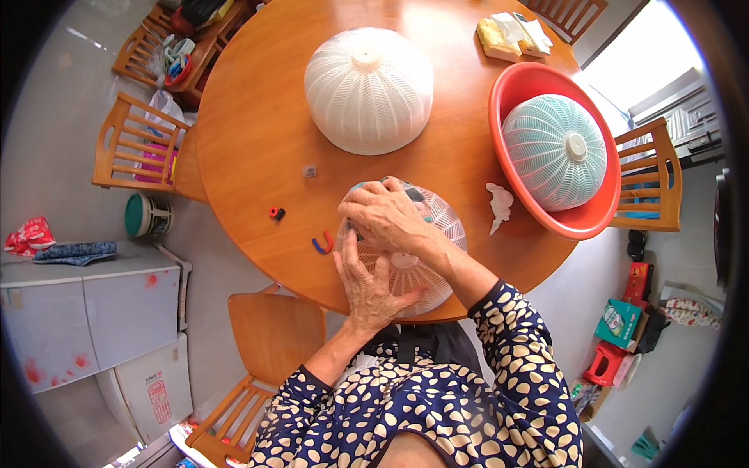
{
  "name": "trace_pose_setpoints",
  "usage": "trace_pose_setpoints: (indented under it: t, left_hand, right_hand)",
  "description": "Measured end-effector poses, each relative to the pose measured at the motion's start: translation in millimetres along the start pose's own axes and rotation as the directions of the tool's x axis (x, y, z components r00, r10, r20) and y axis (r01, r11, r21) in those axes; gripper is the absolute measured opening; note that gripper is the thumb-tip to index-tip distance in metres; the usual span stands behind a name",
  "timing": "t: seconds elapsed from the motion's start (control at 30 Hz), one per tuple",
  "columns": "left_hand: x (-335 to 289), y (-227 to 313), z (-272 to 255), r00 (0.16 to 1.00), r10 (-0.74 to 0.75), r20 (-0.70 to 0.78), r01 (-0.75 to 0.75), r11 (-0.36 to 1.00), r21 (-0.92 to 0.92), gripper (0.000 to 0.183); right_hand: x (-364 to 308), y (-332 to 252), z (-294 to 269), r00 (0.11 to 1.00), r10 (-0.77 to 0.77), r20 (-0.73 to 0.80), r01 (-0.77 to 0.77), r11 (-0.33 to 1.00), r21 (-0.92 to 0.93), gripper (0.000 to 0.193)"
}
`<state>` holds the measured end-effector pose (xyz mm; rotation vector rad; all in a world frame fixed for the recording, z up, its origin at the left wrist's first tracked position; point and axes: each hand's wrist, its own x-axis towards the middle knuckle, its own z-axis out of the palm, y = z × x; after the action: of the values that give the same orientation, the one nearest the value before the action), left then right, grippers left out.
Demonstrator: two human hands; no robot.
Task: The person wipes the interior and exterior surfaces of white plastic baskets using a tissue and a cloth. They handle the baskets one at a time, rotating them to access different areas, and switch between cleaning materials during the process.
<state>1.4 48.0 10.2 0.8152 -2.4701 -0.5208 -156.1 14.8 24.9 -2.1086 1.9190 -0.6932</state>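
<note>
A translucent, dome-shaped mesh food cover (441, 269) sits at the table's near edge, in front of me. My left hand (365, 285) rests against its left side, fingers pointing away along the rim and thumb spread across the mesh. Over the far left part of the cover, my right hand (382, 214) is closed, its fingers curled down beside the left fingertips. A dark greenish piece shows partly around the fingers; what it is stays hidden. Just left of the cover lies a red and blue horseshoe magnet (322, 242).
A white mesh food cover (368, 93) stands farther back on the round wooden table (257, 101). At right, a red basin (507, 160) holds a teal mesh cover (555, 152). Crumpled tissue (500, 204), a small red-black piece (276, 213) and tissue packs (499, 39) lie around.
</note>
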Motion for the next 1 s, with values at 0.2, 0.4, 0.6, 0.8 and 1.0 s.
trace_pose_setpoints:
  t: [0.2, 0.4, 0.6, 0.8, 1.0]
  left_hand:
    - [4, 6, -6, 0.999, 0.001, 0.032, -0.003, 0.999, 0.052, 0.086]
    - [4, 4, -1, 1.000, 0.013, -0.001, -0.012, 0.999, 0.032, 0.084]
    - [1, 1, 1, 0.999, 0.039, 0.006, -0.039, 0.997, 0.069, 0.085]
    - [1, 1, -2, 0.997, 0.068, 0.027, -0.070, 0.994, 0.089, 0.087]
    - [1, 1, 0, 0.997, 0.067, 0.036, -0.069, 0.995, 0.076, 0.087]
  right_hand:
    - [-20, 29, -27, 0.961, 0.277, 0.020, -0.276, 0.948, 0.159, 0.025]
    - [-96, 28, -26, 0.905, 0.235, -0.355, -0.145, 0.954, 0.263, 0.031]
    - [-160, -17, -4, 0.826, 0.302, -0.475, -0.194, 0.945, 0.264, 0.031]
    - [-128, 3, -11, 0.764, 0.453, -0.459, -0.293, 0.878, 0.379, 0.021]
    - [-64, 61, -20, 0.909, 0.378, -0.175, -0.255, 0.836, 0.487, 0.021]
